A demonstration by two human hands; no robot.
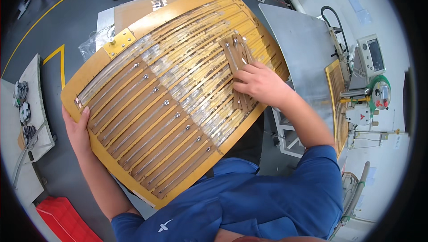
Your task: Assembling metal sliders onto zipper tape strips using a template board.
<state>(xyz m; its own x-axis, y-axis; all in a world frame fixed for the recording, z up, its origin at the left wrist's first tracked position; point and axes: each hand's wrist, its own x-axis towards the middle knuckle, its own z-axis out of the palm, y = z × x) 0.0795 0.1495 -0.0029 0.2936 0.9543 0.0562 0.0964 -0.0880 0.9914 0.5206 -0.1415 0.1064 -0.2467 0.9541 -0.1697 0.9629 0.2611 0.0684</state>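
A large yellow slotted board [100, 60] lies tilted across the front of my body. My left hand [79, 130] grips its left edge, thumb on top and fingers hidden underneath. Along the board's left half, several brown strips [147, 141] sit side by side, each carrying a thin metal rod with a small rounded end. Toward the right, a loose bundle of similar brown strips with metal rods [231, 57] rests on the board. My right hand [259, 83] is closed over this bundle from above, its fingertips partly hidden. Cloudy clear tape [187, 95] covers the board's middle.
Beyond the board is a cardboard box [127, 15]. A grey metal table [298, 37] stands right, near a machine with a control panel [371, 52] and another slotted board [337, 99]. At left are a bench with small parts [38, 108] and a red bin [67, 217].
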